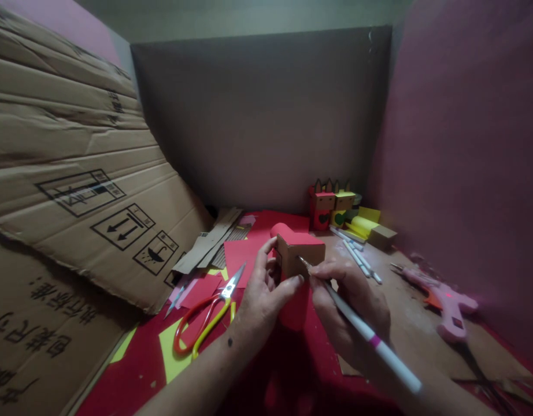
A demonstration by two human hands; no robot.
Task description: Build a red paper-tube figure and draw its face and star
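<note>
My left hand point(264, 292) is closed around a small craft figure with a brown cardboard face point(310, 258) and red paper on its top and body. The thumb presses on the lower front edge while the fingers reach behind its left side. In my right hand point(353, 303) is a slim white pen point(364, 328) with a purple band. Its tip touches or nearly touches the cardboard face. Left of my left hand lie open scissors point(212, 309) with red and yellow handles, on top of coloured paper scraps.
Two finished-looking figures, red point(322, 211) and yellow point(342, 211), stand at the back. White markers point(359, 257) and a yellow roll with a cardboard block point(381, 236) lie nearby. A pink glue gun point(448, 303) rests at right. A large cardboard panel point(76, 173) leans on the left.
</note>
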